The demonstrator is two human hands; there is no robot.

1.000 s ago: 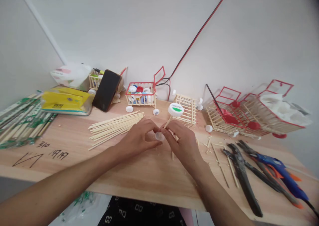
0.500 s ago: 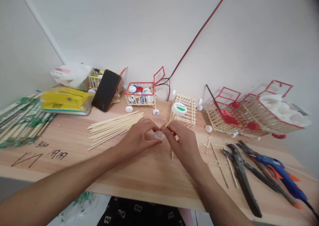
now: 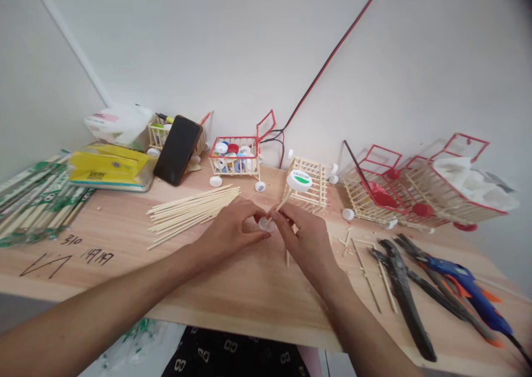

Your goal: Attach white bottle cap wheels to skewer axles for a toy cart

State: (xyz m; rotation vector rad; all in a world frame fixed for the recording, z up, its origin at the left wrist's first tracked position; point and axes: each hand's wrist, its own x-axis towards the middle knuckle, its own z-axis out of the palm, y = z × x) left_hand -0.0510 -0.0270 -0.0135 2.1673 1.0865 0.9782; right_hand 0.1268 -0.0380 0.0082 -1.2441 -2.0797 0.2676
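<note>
Between thumb and fingers, my left hand [image 3: 236, 222] pinches a small whitish bottle cap [image 3: 266, 224], its hollow side facing up. My right hand [image 3: 305, 233] grips a thin wooden stick [image 3: 284, 201]. One end of the stick meets the held cap; at its other end sits a white cap with a green mark [image 3: 300, 181]. Behind my right hand, a basket frame of wooden sticks [image 3: 311, 177] lies tipped over, with white caps as wheels. To the left of my left hand is a pile of loose wooden sticks [image 3: 191, 213].
A small cart full of bottle caps [image 3: 235, 158] stands at the back, beside a leaning phone [image 3: 178, 149]. Yellow tissue pack [image 3: 110, 166] and wrapped sticks [image 3: 37, 205] lie left. On the right are red-trimmed carts [image 3: 374, 194], pliers [image 3: 403, 294] and a blue glue gun [image 3: 465, 288].
The stick in my right hand has shifted slightly, its lower end now reaching into the cap in my left hand. Everything else looks the same.
</note>
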